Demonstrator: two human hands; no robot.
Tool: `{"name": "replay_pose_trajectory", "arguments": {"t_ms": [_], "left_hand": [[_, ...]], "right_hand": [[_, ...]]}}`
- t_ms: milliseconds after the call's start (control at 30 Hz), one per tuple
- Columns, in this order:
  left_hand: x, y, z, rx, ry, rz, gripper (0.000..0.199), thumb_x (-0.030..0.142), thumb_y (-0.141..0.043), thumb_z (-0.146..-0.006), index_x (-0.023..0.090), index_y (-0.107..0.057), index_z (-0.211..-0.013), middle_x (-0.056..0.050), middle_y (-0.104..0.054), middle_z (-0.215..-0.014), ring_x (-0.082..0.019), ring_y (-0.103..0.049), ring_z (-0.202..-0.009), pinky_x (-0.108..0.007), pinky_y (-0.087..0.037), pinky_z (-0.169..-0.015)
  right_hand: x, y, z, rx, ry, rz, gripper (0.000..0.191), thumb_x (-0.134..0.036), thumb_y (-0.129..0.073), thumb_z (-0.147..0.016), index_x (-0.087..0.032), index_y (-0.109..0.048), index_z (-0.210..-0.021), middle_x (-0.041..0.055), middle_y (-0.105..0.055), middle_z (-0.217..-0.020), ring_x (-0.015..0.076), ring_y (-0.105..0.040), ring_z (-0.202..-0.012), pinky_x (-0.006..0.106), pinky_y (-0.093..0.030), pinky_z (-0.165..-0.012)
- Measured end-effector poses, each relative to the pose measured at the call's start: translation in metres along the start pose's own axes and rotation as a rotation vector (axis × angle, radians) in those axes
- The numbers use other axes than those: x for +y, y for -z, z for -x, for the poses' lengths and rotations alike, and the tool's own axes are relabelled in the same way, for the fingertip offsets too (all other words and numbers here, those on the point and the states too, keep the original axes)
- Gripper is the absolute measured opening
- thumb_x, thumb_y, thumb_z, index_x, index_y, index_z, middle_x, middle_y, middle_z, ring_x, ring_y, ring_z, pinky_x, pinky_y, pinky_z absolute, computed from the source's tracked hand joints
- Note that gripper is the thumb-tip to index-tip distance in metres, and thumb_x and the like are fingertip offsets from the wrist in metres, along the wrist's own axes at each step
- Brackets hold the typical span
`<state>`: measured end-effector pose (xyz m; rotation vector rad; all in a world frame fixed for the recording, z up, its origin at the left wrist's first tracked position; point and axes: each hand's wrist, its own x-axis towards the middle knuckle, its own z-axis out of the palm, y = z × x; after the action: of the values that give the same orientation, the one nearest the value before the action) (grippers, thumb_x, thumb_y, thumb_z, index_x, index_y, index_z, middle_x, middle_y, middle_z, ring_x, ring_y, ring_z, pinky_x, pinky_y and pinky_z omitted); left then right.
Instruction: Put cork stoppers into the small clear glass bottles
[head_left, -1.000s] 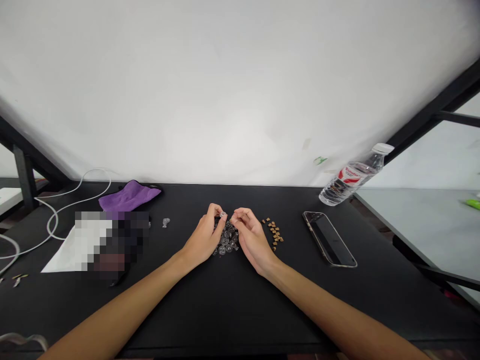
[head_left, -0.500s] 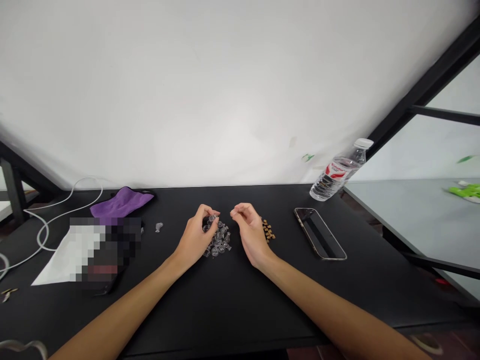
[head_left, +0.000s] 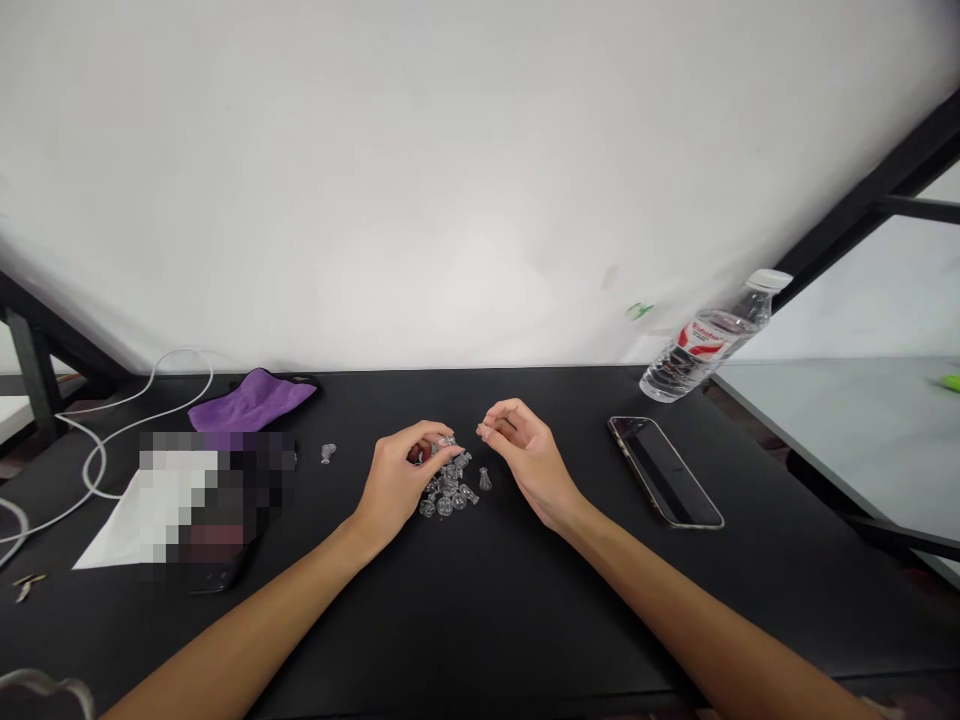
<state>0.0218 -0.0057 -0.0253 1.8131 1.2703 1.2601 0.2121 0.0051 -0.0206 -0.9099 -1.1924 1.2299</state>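
Note:
My left hand is closed in a pinch on a tiny clear bottle, held just above a pile of similar little clear bottles. One more clear bottle lies apart from the pile, between the hands. My right hand is closed too, its thumb and fingertips pinching a small tan cork, which is barely visible. The hands are close together but do not touch. The small tan pieces beside my right hand are hidden behind it now.
Left of the pile lies a lone clear bottle. Farther left are a purple cloth, a white sheet, a blurred dark object and a white cable. A phone and a water bottle are on the right.
A clear bottle now lies between the hands, beside the pile. My right hand has shifted slightly right and covers the tan pieces. The whole view has shifted a little.

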Motion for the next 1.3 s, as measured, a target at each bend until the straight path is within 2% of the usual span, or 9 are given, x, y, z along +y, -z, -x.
{"name": "replay_pose_trajectory", "arguments": {"t_ms": [167, 333, 467, 600, 733, 800, 933, 1100, 1300], "left_hand": [[-0.003, -0.001, -0.001, 0.003, 0.012, 0.064, 0.014, 0.031, -0.076, -0.088, 0.024, -0.075, -0.099, -0.001, -0.078, -0.091, -0.020, -0.072, -0.081, -0.032, -0.058, -0.077], [-0.003, -0.002, -0.002, 0.008, 0.060, 0.127, 0.012, 0.027, -0.069, -0.092, 0.023, -0.075, -0.101, -0.003, -0.079, -0.097, -0.021, -0.076, -0.083, -0.036, -0.063, -0.082], [-0.002, -0.002, -0.002, 0.004, 0.077, 0.140, 0.014, 0.024, -0.065, -0.094, 0.022, -0.074, -0.105, -0.003, -0.079, -0.102, -0.020, -0.077, -0.082, -0.036, -0.064, -0.084], [-0.003, -0.003, -0.003, 0.015, 0.088, 0.137, 0.017, 0.025, -0.062, -0.096, 0.020, -0.073, -0.108, -0.004, -0.079, -0.106, -0.019, -0.077, -0.081, -0.035, -0.063, -0.086], [-0.006, -0.003, -0.004, 0.024, 0.105, 0.141, 0.023, 0.026, -0.059, -0.099, 0.020, -0.071, -0.118, -0.005, -0.078, -0.110, -0.019, -0.077, -0.084, -0.033, -0.063, -0.085], [-0.008, -0.003, -0.004, 0.020, 0.100, 0.142, 0.025, 0.027, -0.059, -0.099, 0.021, -0.070, -0.120, -0.005, -0.078, -0.111, -0.019, -0.077, -0.086, -0.033, -0.063, -0.086], [-0.008, -0.003, -0.004, -0.001, 0.069, 0.147, 0.023, 0.027, -0.060, -0.099, 0.021, -0.071, -0.118, -0.005, -0.078, -0.113, -0.019, -0.077, -0.087, -0.034, -0.063, -0.088], [-0.004, -0.003, -0.004, -0.033, 0.039, 0.130, 0.018, 0.025, -0.063, -0.098, 0.022, -0.072, -0.113, -0.004, -0.078, -0.109, -0.019, -0.077, -0.086, -0.033, -0.062, -0.088], [-0.001, -0.003, -0.001, -0.091, -0.002, 0.134, 0.016, 0.024, -0.063, -0.098, 0.022, -0.068, -0.113, -0.003, -0.078, -0.108, -0.019, -0.077, -0.095, -0.031, -0.061, -0.091]], "right_hand": [[0.009, -0.002, 0.001, -0.005, -0.011, 0.024, 0.021, -0.031, -0.078, -0.083, -0.025, -0.059, -0.088, 0.0005, -0.055, -0.093, 0.0191, -0.057, -0.092, 0.033, -0.048, -0.089], [0.015, -0.012, 0.008, 0.075, -0.051, 0.038, 0.016, -0.031, -0.073, -0.084, -0.025, -0.059, -0.091, 0.0008, -0.056, -0.093, 0.0200, -0.056, -0.092, 0.033, -0.047, -0.089], [0.010, -0.016, 0.015, 0.128, -0.046, 0.078, 0.012, -0.028, -0.068, -0.085, -0.024, -0.058, -0.090, 0.0010, -0.055, -0.093, 0.0196, -0.056, -0.092, 0.032, -0.046, -0.087], [0.003, -0.011, 0.018, 0.141, -0.058, 0.168, 0.013, -0.029, -0.066, -0.086, -0.023, -0.054, -0.089, -0.0004, -0.053, -0.088, 0.0164, -0.053, -0.078, 0.028, -0.046, -0.069], [0.003, -0.010, 0.021, 0.048, -0.113, 0.145, 0.017, -0.032, -0.066, -0.087, -0.024, -0.051, -0.091, -0.0021, -0.048, -0.085, 0.0148, -0.049, -0.069, 0.024, -0.042, -0.052], [0.004, -0.012, 0.022, -0.010, -0.117, 0.126, 0.016, -0.029, -0.066, -0.087, -0.024, -0.052, -0.092, -0.0016, -0.049, -0.087, 0.0151, -0.052, -0.072, 0.024, -0.046, -0.054], [0.005, -0.011, 0.018, -0.082, -0.056, 0.119, 0.015, -0.028, -0.068, -0.089, -0.022, -0.054, -0.091, -0.0014, -0.052, -0.087, 0.0145, -0.056, -0.077, 0.027, -0.051, -0.071], [0.004, -0.002, 0.009, -0.089, 0.046, 0.135, 0.020, -0.033, -0.073, -0.090, -0.023, -0.056, -0.092, 0.0007, -0.057, -0.092, 0.0169, -0.061, -0.088, 0.028, -0.052, -0.081], [0.000, 0.001, 0.007, -0.098, 0.126, 0.099, 0.015, -0.027, -0.076, -0.091, -0.024, -0.061, -0.095, 0.0017, -0.062, -0.096, 0.0174, -0.065, -0.094, 0.030, -0.052, -0.088]]}}
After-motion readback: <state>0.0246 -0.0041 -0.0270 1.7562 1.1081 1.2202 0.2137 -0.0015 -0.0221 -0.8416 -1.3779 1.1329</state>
